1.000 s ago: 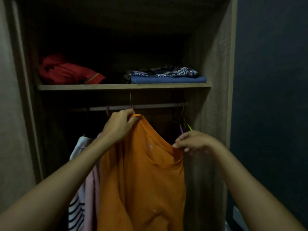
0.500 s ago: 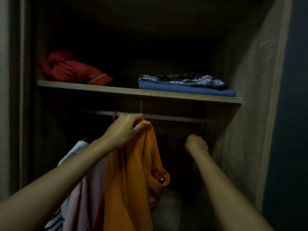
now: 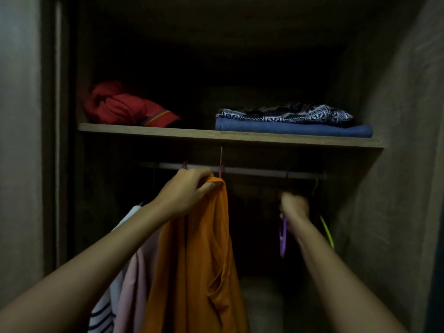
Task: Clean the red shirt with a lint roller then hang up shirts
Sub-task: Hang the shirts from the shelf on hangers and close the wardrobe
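- Since half a second ago, the right hand has reached the purple hanger (blurred, grip unclear).
- The left hand pinches the orange shirt at its top.
- Behind them runs the rail.
- Farthest back, a crumpled red shirt lies on the shelf.

Right hand leaves the shirt for a hanger

I see my right hand off the orange shirt, now gripping a purple hanger under the rail; the shirt dangles bunched from my left hand alone.
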Motion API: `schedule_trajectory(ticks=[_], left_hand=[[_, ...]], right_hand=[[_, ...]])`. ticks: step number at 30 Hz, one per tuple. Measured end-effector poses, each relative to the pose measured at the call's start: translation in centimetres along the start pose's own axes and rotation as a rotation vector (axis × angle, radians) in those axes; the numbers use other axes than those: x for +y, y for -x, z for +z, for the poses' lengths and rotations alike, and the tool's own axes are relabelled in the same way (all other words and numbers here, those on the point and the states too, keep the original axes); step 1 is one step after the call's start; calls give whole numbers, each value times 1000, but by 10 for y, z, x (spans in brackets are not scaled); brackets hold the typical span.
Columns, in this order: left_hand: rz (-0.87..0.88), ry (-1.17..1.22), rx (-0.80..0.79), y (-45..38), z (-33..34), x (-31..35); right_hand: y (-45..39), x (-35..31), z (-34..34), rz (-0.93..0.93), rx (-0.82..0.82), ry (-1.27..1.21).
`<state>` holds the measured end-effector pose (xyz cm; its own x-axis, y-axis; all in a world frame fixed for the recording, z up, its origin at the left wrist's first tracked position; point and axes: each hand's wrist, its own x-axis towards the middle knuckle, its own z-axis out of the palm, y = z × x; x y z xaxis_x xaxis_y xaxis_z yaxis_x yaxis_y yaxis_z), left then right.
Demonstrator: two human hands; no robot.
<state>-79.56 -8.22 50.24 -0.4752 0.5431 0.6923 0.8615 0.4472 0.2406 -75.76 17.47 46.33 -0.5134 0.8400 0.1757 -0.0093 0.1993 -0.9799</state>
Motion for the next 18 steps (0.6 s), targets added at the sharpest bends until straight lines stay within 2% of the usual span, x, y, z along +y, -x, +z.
schedule_trajectory(ticks=[3, 12, 16, 18], left_hand=[[12, 4, -1, 4, -3, 2], [31, 42, -75, 30, -16, -7], [5, 47, -83, 45, -30, -8], [-17, 64, -79, 55, -37, -10]], right_hand=[[18, 2, -4, 18, -40, -155], [73, 3, -9, -16, -285, -197], [106, 1, -9, -106, -223, -34], [126, -3, -12, -117, -186, -60]])
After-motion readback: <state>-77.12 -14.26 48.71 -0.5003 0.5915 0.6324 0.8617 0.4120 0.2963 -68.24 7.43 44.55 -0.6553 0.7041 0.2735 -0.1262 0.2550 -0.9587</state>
